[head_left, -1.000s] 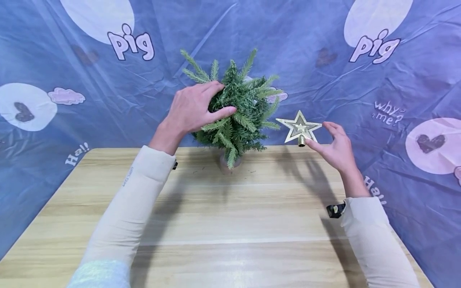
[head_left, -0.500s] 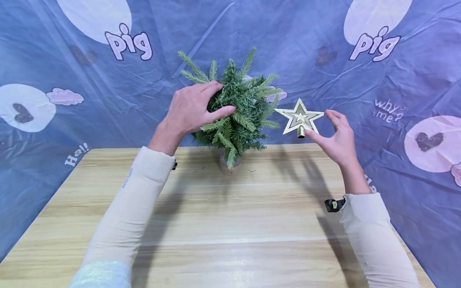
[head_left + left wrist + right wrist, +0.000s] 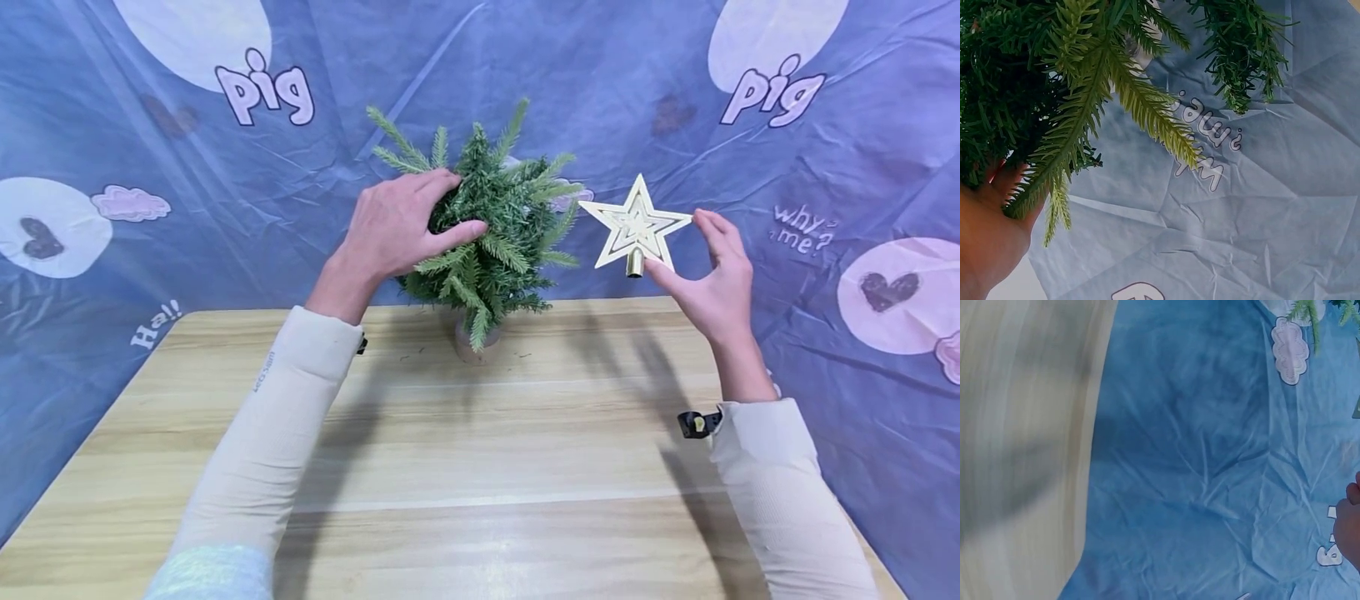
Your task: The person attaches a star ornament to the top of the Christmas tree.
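A small green artificial Christmas tree (image 3: pixel 510 212) stands on a pale round base (image 3: pixel 470 354) near the table's back edge. Its left side is held by my left hand (image 3: pixel 392 223), thumb across the front and fingers reaching into the branches, where the tips are partly hidden. The left wrist view shows needles (image 3: pixel 1075 119) over that hand (image 3: pixel 991 240). To the right of the tree, my right hand (image 3: pixel 722 279) pinches a gold star tree topper (image 3: pixel 636 222) between thumb and fingers. The star is upright in the air, socket down, apart from the tree.
The light wooden table (image 3: pixel 465 458) spreads before me, with a few fallen needles (image 3: pixel 517 357) by the base. Behind it hangs a creased blue printed cloth (image 3: pixel 337 208). In the right wrist view the table edge (image 3: pixel 1088 456) meets this cloth.
My right hand has lifted the star higher, shifted it slightly right and tilted its face toward me. The left hand keeps its place on the tree.
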`<move>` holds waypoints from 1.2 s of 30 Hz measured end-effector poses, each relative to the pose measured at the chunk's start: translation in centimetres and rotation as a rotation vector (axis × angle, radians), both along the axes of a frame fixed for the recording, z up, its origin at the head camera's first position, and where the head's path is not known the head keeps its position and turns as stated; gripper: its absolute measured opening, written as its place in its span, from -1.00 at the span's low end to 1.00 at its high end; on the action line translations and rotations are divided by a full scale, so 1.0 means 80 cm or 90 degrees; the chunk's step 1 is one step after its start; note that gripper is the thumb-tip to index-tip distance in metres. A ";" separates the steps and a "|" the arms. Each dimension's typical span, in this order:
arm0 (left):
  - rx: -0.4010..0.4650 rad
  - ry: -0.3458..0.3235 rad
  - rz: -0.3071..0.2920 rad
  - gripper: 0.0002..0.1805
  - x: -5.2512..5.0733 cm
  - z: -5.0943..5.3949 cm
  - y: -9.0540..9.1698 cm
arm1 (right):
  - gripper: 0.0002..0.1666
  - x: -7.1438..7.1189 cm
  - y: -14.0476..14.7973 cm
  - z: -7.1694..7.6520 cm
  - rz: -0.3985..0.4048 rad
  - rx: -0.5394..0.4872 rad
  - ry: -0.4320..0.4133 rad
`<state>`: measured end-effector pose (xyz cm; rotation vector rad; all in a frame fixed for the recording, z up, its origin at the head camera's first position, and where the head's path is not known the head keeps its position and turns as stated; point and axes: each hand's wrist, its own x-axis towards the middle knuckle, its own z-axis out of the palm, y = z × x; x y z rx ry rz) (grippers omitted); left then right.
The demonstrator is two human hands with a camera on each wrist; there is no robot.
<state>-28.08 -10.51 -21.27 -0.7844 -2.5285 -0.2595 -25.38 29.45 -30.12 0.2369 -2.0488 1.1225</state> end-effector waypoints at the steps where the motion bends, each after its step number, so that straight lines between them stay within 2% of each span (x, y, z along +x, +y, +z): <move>1: -0.001 0.001 0.002 -0.10 0.000 0.000 0.000 | -0.06 -0.001 -0.002 0.003 0.000 -0.002 0.008; 4: -0.006 -0.002 0.007 -0.09 0.001 0.001 -0.001 | -0.06 0.001 -0.011 0.013 0.001 -0.010 0.035; 7: -0.009 -0.005 0.009 -0.08 0.001 0.001 -0.001 | -0.09 0.010 -0.025 0.027 0.006 -0.022 0.060; 13: 0.002 0.006 0.003 -0.09 -0.001 0.000 0.000 | -0.13 0.026 -0.048 0.050 0.015 -0.026 0.084; 21: 0.002 0.022 -0.006 -0.09 0.001 -0.001 0.000 | -0.13 0.018 -0.057 0.051 0.017 -0.029 0.132; 27: -0.003 0.017 -0.002 -0.09 -0.001 0.005 0.002 | -0.12 0.015 -0.065 0.055 0.020 -0.029 0.122; 36: -0.004 0.008 -0.001 -0.09 0.001 0.002 0.001 | -0.12 0.013 -0.075 0.061 0.028 -0.048 0.114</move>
